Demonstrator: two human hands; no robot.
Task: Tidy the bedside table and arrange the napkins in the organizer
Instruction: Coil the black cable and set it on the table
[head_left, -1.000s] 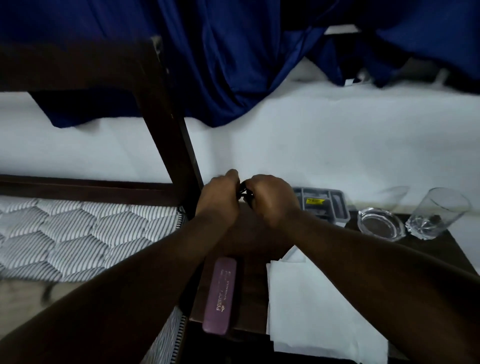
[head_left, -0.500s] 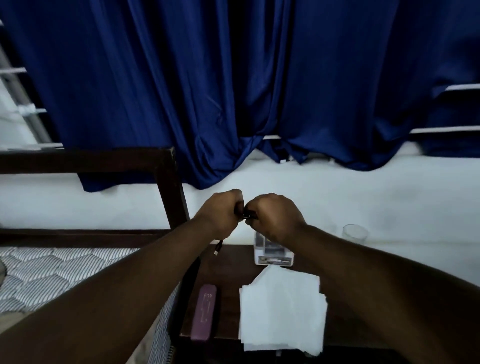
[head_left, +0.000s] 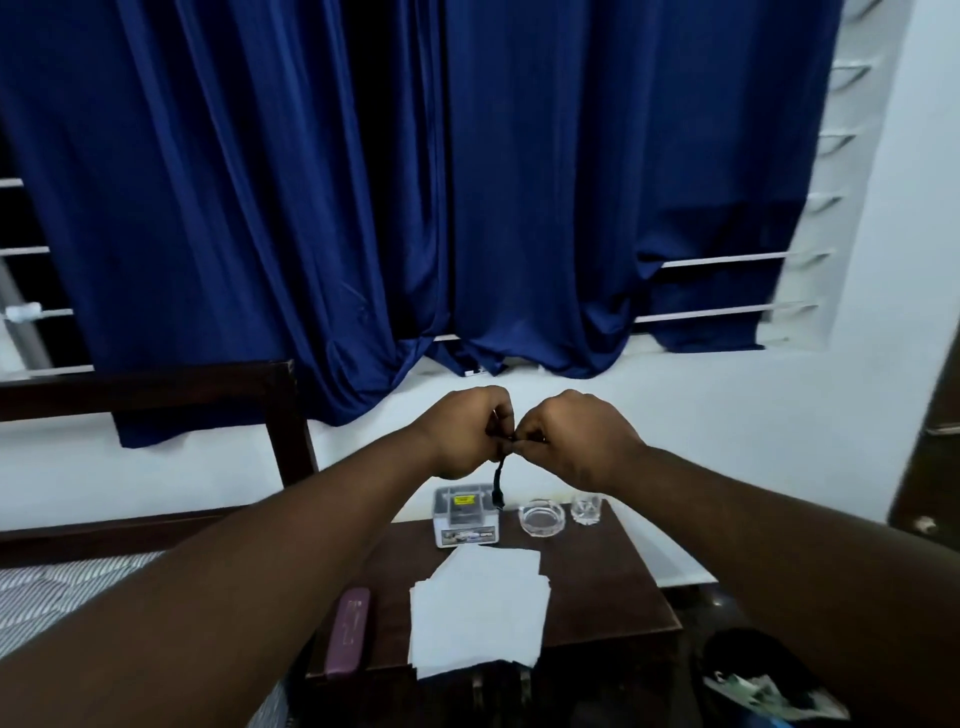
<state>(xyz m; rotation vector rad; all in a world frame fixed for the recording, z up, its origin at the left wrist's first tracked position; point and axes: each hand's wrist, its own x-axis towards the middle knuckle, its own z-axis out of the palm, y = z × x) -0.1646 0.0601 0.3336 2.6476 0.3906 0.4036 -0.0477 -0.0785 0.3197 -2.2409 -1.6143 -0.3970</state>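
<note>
A person's two bare forearms reach forward over a dark wooden bedside worktop. The left hand and right hand are raised above the organizer with their knuckles almost touching. Both hands have their fingers curled tight and pinch a thin black cord between them. One loose end of the cord hangs straight down from the hands, and its tip shows in front of the organizer's upper right corner.

The organizer is a small grey and clear plastic box with a yellow label, standing at the back of the worktop by the white wall. A loose stack of white napkins lies flat just in front of the organizer, reaching the worktop's front edge; none are in the organizer. A clear glass ashtray sits just to the right of the organizer, and a short drinking glass stands beyond the ashtray, further right. A slim purple case lies in front of and to the left of the organizer, at the worktop's left edge.

Above and behind the organizer, a deep blue curtain hangs over a barred window. To the organizer's left are a dark bed headboard and a striped mattress.
</note>
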